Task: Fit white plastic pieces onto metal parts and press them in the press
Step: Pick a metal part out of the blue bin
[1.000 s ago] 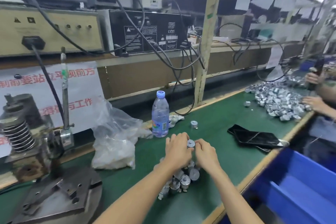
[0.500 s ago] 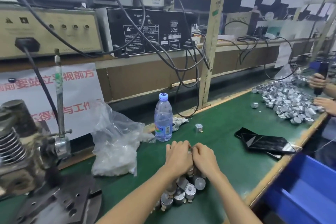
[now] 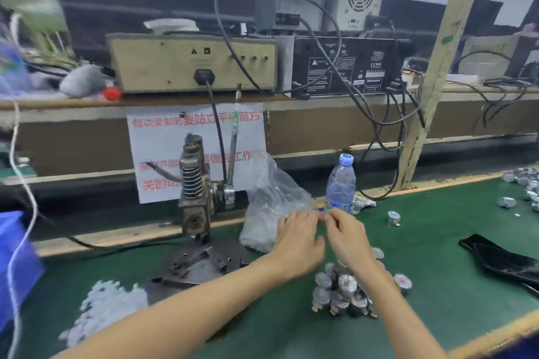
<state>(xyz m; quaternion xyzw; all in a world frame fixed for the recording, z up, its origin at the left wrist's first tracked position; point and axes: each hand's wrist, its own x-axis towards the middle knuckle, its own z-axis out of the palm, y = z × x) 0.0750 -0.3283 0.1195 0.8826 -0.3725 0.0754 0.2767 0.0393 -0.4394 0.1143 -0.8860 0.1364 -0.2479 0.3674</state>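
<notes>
Fitting stage, I judge, pressing yet to come: left hand (image 3: 297, 239) and right hand (image 3: 347, 237) meet fingertips above the metal parts (image 3: 344, 291) mid-frame (grip blurred, cannot tell what it holds), press (image 3: 195, 198) untouched at centre-left.

Green workbench (image 3: 437, 242), cluttered wooden shelf (image 3: 73, 102)

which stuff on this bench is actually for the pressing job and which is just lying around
For the job:
press
pile of metal parts
loose white plastic pieces
plastic bag of white pieces
lone metal part

Just lying about:
water bottle
black phones
crumpled cloth
beige box on the shelf
</notes>
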